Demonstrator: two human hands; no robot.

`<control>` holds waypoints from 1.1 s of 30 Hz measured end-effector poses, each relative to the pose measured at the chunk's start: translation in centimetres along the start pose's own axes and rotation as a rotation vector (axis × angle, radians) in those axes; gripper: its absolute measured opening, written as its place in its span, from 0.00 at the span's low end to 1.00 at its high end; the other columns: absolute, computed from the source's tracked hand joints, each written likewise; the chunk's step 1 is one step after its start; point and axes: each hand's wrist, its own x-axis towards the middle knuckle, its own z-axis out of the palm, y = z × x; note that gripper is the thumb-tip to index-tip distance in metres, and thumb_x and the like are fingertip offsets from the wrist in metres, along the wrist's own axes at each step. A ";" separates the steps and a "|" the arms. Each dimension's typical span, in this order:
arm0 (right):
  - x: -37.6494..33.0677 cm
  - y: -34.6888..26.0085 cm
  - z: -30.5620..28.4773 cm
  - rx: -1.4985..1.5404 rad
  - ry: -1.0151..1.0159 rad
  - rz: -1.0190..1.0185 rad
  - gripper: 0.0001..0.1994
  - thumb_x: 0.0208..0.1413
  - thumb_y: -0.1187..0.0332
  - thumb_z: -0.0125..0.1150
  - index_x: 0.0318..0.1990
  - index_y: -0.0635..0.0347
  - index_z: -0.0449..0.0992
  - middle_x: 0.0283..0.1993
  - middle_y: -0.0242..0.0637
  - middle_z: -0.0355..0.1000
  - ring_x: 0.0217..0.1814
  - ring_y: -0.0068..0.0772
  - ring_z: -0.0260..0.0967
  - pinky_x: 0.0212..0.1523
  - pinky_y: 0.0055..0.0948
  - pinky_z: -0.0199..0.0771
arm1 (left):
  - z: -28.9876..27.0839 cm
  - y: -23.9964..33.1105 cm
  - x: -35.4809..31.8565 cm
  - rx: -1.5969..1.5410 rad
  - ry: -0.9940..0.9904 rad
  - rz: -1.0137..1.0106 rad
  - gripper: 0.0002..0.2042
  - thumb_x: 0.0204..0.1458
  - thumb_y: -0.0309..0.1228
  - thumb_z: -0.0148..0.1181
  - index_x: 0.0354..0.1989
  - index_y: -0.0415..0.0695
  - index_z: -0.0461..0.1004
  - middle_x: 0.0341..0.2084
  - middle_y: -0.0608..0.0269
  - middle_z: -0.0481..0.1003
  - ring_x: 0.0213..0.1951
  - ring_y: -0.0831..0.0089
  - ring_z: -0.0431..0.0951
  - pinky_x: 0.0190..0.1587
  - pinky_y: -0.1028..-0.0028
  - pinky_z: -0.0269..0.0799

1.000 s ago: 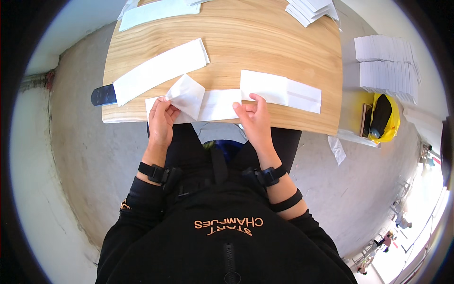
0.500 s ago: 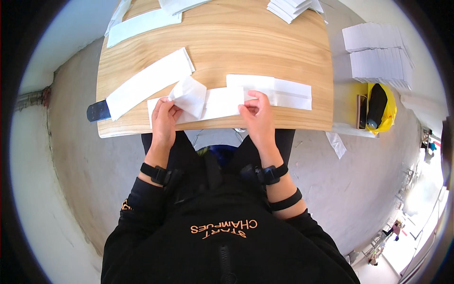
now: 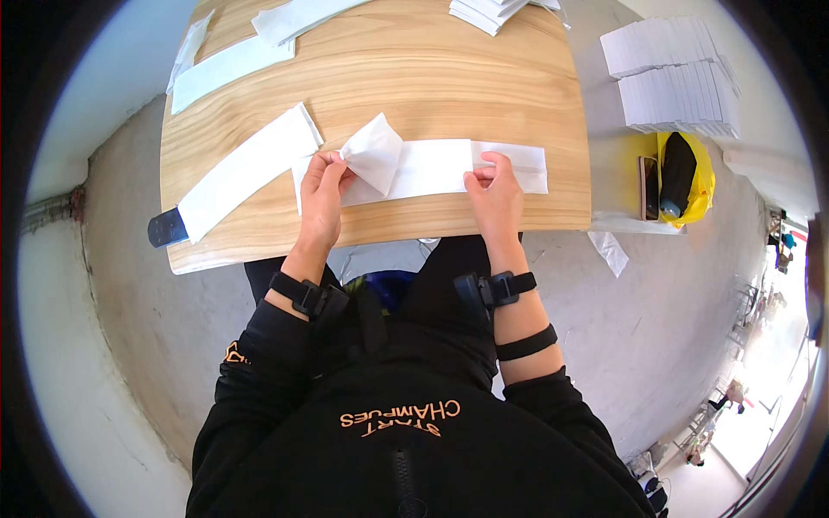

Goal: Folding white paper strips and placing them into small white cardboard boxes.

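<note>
My left hand (image 3: 325, 194) pinches the raised, folded-over flap of a thin white paper sheet (image 3: 374, 151), which stands up in a peak at the hand's right. To the right, a long white paper strip (image 3: 427, 164) lies along the table's near edge. My right hand (image 3: 498, 194) is closed, thumb and curled fingers at a sheet edge on this strip. A narrower banded white end (image 3: 522, 166) reaches out beyond that hand. What lies under the fingers is partly hidden.
A white paper stack (image 3: 250, 173) lies slanted at the left over a dark blue object (image 3: 167, 228) at the table edge. More white strips (image 3: 233, 73) lie at the far left. Paper stacks (image 3: 678, 95), a phone (image 3: 648, 188) and a yellow bag (image 3: 699, 181) are at the right.
The view has shifted a little. Both hands have moved right over the table, the left one carrying the raised flap along. The strip's offset sheets now look nearly lined up.
</note>
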 end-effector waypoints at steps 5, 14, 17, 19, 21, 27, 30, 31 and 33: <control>0.2 -0.2 0.1 -0.063 -0.013 0.040 0.18 0.49 0.67 0.62 0.49 0.57 0.68 0.33 0.34 0.77 0.35 0.35 0.75 0.38 0.35 0.72 | 0.0 0.2 0.2 0.023 -0.013 -0.004 0.03 0.60 0.28 0.48 0.37 0.44 0.69 0.36 0.66 0.72 0.40 0.76 0.70 0.50 0.73 0.67; 0.3 -0.6 -0.1 -0.137 -0.016 0.043 0.21 0.47 0.69 0.63 0.50 0.57 0.68 0.37 0.34 0.73 0.36 0.36 0.73 0.39 0.37 0.71 | -0.1 0.0 0.6 0.028 -0.018 -0.009 0.03 0.59 0.29 0.49 0.37 0.45 0.69 0.36 0.67 0.72 0.40 0.76 0.70 0.50 0.74 0.66; 0.1 -1.2 -0.3 -0.174 0.041 -0.080 0.21 0.46 0.70 0.63 0.51 0.55 0.69 0.40 0.36 0.68 0.40 0.38 0.70 0.40 0.38 0.71 | -0.1 0.0 0.6 0.036 -0.021 -0.014 0.03 0.59 0.29 0.49 0.36 0.46 0.68 0.36 0.67 0.72 0.39 0.77 0.70 0.50 0.74 0.66; 0.1 -1.4 -0.4 -0.179 0.065 -0.183 0.21 0.45 0.71 0.64 0.50 0.54 0.70 0.41 0.37 0.66 0.42 0.39 0.69 0.40 0.38 0.70 | 0.0 0.0 0.6 0.042 -0.018 -0.016 0.03 0.59 0.29 0.49 0.36 0.46 0.68 0.36 0.68 0.72 0.39 0.77 0.70 0.50 0.74 0.66; 0.2 -1.5 -0.3 -0.195 -0.059 -0.266 0.20 0.45 0.71 0.64 0.48 0.50 0.73 0.42 0.39 0.66 0.46 0.41 0.67 0.41 0.39 0.71 | 0.0 0.1 0.5 0.036 -0.018 -0.013 0.02 0.59 0.29 0.49 0.36 0.46 0.68 0.36 0.67 0.72 0.39 0.77 0.70 0.50 0.73 0.66; 0.9 -1.1 0.3 -0.255 -0.131 -0.167 0.18 0.43 0.72 0.65 0.45 0.49 0.75 0.42 0.40 0.65 0.46 0.44 0.67 0.43 0.39 0.71 | -0.2 2.7 0.0 -0.077 0.084 -0.007 0.03 0.59 0.28 0.49 0.38 0.45 0.68 0.35 0.64 0.72 0.40 0.72 0.74 0.48 0.70 0.72; 1.1 -1.4 0.1 -0.249 -0.163 -0.129 0.18 0.43 0.72 0.65 0.45 0.48 0.74 0.42 0.40 0.65 0.47 0.44 0.67 0.43 0.39 0.71 | -2.3 5.1 -1.0 -0.034 0.153 0.045 0.05 0.59 0.28 0.49 0.40 0.42 0.68 0.36 0.60 0.73 0.41 0.68 0.76 0.48 0.69 0.74; 1.2 -1.5 0.2 -0.243 -0.165 -0.133 0.18 0.43 0.72 0.65 0.45 0.48 0.74 0.42 0.40 0.65 0.47 0.44 0.67 0.43 0.39 0.71 | -3.6 5.7 -1.5 -0.030 0.157 0.050 0.05 0.59 0.28 0.49 0.40 0.42 0.68 0.36 0.60 0.73 0.41 0.68 0.76 0.48 0.69 0.74; 1.3 -1.1 0.1 -0.247 -0.163 -0.099 0.18 0.43 0.72 0.66 0.45 0.47 0.74 0.42 0.40 0.65 0.46 0.44 0.67 0.43 0.40 0.71 | -6.1 6.1 -2.2 0.049 0.248 0.040 0.07 0.59 0.28 0.49 0.42 0.38 0.67 0.37 0.57 0.73 0.43 0.67 0.76 0.49 0.68 0.74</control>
